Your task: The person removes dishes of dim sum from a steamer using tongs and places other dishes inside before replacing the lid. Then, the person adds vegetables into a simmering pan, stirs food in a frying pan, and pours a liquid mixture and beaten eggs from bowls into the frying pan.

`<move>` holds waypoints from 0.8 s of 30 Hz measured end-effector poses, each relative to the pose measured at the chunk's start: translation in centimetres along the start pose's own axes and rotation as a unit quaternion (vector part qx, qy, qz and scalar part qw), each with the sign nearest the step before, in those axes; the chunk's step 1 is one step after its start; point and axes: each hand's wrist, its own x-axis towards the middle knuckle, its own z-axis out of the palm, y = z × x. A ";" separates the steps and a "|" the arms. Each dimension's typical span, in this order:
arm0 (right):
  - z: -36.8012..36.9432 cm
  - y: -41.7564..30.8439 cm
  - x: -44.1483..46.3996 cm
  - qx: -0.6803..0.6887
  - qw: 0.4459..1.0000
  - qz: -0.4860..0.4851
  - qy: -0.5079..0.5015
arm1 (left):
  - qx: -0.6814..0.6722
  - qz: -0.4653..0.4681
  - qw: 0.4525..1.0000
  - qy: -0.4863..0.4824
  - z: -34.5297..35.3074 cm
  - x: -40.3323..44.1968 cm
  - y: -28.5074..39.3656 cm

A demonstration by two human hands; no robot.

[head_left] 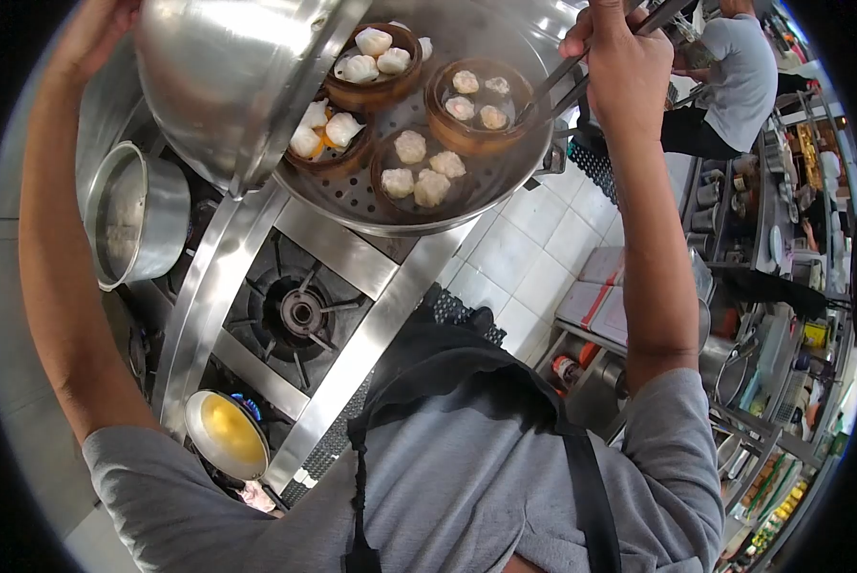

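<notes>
My left hand (pixel 96 36), partly cut off by the top edge, is at the far side of a domed steel lid (pixel 228 86). The lid stands tilted up beside a wide steamer pan with a perforated base (pixel 390 224). My right hand (pixel 629 72) is closed around metal tongs (pixel 564 78). Their tips reach the rim of a bamboo steamer basket (pixel 486 143) holding several small dumplings (pixel 462 107). Closer to me sits another basket with pale dumplings (pixel 432 187). Two more baskets, at the back (pixel 379 94) and left (pixel 328 164), hold white dumplings.
Below the steamer is a gas burner (pixel 301 311), unlit. A small pan of yellow liquid (pixel 230 428) sits over a blue flame. An aluminium pot (pixel 137 215) stands at left. Crowded shelves (pixel 734 205) and boxes (pixel 595 301) line the right. Another person (pixel 739 76) works at upper right.
</notes>
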 end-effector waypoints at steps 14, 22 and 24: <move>8.0 -1.5 1.2 0.171 0.985 0.029 0.001 | -0.141 -0.014 0.981 -0.134 -10.7 9.7 -12.3; 10.8 -0.3 0.5 0.132 0.990 0.019 -0.035 | -0.164 0.029 0.985 -0.042 -3.5 3.8 -5.8; 11.3 0.2 0.5 0.148 0.987 0.039 -0.048 | -0.179 0.055 0.980 -0.070 -3.9 4.3 -6.5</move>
